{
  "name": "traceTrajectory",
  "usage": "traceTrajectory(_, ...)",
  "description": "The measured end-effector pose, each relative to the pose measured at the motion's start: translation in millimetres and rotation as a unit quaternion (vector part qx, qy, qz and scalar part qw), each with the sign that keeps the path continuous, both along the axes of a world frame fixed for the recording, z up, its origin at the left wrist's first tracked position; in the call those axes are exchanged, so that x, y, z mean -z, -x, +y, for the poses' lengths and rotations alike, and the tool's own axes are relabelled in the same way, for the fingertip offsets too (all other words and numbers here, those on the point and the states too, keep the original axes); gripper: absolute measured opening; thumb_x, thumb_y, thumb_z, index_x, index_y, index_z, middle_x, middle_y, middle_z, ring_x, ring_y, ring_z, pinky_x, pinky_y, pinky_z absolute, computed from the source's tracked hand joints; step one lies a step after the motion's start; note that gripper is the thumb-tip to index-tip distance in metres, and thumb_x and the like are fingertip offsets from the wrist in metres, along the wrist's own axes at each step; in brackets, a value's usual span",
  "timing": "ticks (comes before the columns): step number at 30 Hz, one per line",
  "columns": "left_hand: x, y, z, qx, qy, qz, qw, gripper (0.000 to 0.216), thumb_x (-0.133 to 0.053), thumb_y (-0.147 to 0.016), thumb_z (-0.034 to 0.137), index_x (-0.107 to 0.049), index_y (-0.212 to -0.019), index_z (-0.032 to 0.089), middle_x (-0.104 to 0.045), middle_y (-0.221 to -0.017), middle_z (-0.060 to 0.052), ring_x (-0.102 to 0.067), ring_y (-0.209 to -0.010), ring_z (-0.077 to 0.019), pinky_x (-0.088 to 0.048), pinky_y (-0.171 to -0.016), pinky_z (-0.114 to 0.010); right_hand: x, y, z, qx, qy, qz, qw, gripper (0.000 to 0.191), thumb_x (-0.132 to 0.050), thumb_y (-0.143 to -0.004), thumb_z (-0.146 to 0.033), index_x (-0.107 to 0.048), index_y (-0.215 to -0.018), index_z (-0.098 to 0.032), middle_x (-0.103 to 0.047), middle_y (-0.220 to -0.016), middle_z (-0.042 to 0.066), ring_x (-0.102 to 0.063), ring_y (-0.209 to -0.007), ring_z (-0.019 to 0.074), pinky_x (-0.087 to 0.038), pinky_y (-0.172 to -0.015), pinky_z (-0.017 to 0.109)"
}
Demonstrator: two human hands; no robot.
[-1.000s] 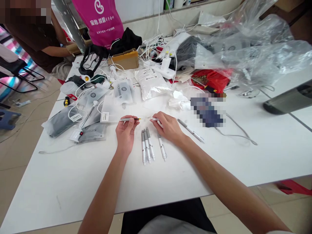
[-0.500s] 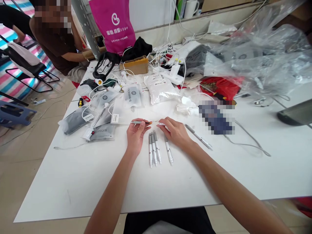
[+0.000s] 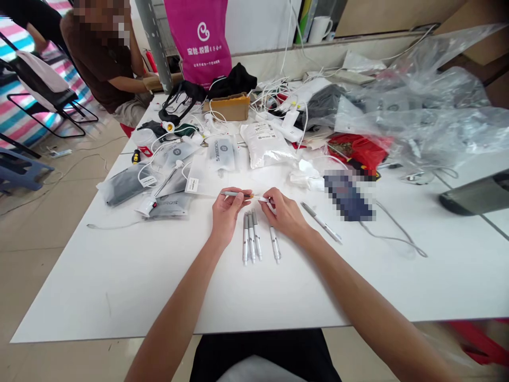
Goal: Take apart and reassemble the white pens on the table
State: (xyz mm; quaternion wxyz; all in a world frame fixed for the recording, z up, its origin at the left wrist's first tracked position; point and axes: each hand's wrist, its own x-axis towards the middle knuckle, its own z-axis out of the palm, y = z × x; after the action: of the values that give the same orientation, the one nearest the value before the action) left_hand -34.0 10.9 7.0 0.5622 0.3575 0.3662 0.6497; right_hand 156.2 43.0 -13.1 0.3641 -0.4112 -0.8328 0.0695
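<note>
My left hand (image 3: pixel 227 215) pinches a grey pen part (image 3: pixel 235 194) with an orange tip that points right. My right hand (image 3: pixel 286 215) pinches a white pen barrel (image 3: pixel 265 201) whose end meets that tip. Both hands rest on the white table (image 3: pixel 119 276). Between my wrists lie three grey and white pens (image 3: pixel 251 241) side by side. A fourth pen (image 3: pixel 274 246) lies just right of them. One more pen (image 3: pixel 321 223) lies apart, right of my right hand.
Plastic pouches (image 3: pixel 167 207), white cables (image 3: pixel 274 93), a cardboard box (image 3: pixel 229 106) and clear plastic bags (image 3: pixel 421 111) crowd the far half of the table. A magenta bag (image 3: pixel 199 37) stands behind. A seated person (image 3: pixel 107 58) is at the far left corner.
My two hands have come closer, so the orange tip now meets the white barrel. The camera has shifted a little, moving the scene rightward.
</note>
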Motion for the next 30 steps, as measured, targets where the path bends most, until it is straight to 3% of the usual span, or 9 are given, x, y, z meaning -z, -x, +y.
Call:
traceTrajectory(6, 1.5, -3, -3, 0.025, 0.005, 0.022, 0.999, 0.031, -0.085, -0.088, 0.04, -0.069, -0.103, 0.019, -0.081, -0.114, -0.011, -0.076, -0.105, -0.0222, -0.058, -0.1, -0.04, -7.8, 2, -4, -0.027, -0.011, 0.023, 0.999, 0.016, -0.053, -0.108, -0.034, -0.064, -0.113, -0.023, -0.068, -0.109, 0.009, -0.064, -0.076, 0.016, -0.05, -0.064, 0.029)
traceTrajectory(10, 4.2, -4, -4, 0.054, 0.02, 0.013, 0.998, 0.032, -0.087, -0.086, 0.04, -0.072, -0.103, 0.018, -0.08, -0.117, -0.012, -0.076, -0.109, -0.0241, -0.058, -0.103, -0.043, -13.0, 4, -4, -0.012, 0.016, 0.122, 0.992, 0.02, -0.064, -0.104, -0.041, -0.072, -0.11, -0.024, -0.069, -0.104, 0.008, -0.066, -0.076, 0.0167, -0.052, -0.062, 0.03)
traceTrajectory(15, 7.1, -3, -2, 0.06, 0.049, -0.013, 0.997, 0.034, -0.093, -0.079, 0.038, -0.076, -0.1, 0.018, -0.081, -0.104, -0.009, -0.078, -0.104, -0.025, -0.058, -0.102, -0.043, -16.8, 4, -2, -0.031, 0.135, 0.255, 0.957, 0.037, -0.077, -0.092, -0.055, -0.066, -0.106, -0.023, -0.074, -0.101, 0.007, -0.071, -0.082, 0.0194, -0.06, -0.072, 0.034)
traceTrajectory(23, 5.2, -1, 1, 0.016, 0.063, -0.017, 0.998, 0.035, -0.099, -0.068, 0.035, -0.081, -0.094, 0.019, -0.075, -0.092, -0.003, -0.073, -0.091, -0.0164, -0.058, -0.086, -0.03, -19.0, 8, -2, -0.111, 0.189, 0.364, 0.905, 0.026, -0.079, -0.092, -0.047, -0.074, -0.102, -0.024, -0.072, -0.108, 0.007, -0.071, -0.103, 0.0209, -0.063, -0.092, 0.037)
traceTrajectory(26, 2.9, 4, 3, 0.0, 0.05, 0.026, 0.998, 0.035, -0.1, -0.065, 0.032, -0.082, -0.092, 0.019, -0.077, -0.088, -0.004, -0.072, -0.087, -0.0166, -0.058, -0.087, -0.031, -19.4, 6, 0, -0.101, 0.198, 0.364, 0.905, 0.025, -0.081, -0.091, -0.047, -0.077, -0.101, -0.024, -0.074, -0.103, 0.006, -0.072, -0.099, 0.0204, -0.063, -0.088, 0.035)
traceTrajectory(30, 0.1, 10, 3, -0.006, 0.04, 0.112, 0.993, 0.032, -0.1, -0.065, 0.031, -0.084, -0.091, 0.02, -0.08, -0.087, -0.005, -0.072, -0.083, -0.0175, -0.057, -0.085, -0.031, -22.1, 1, 3, -0.069, 0.226, 0.348, 0.907, 0.03, -0.084, -0.086, -0.051, -0.078, -0.094, -0.023, -0.075, -0.093, 0.003, -0.072, -0.077, 0.0172, -0.062, -0.072, 0.033)
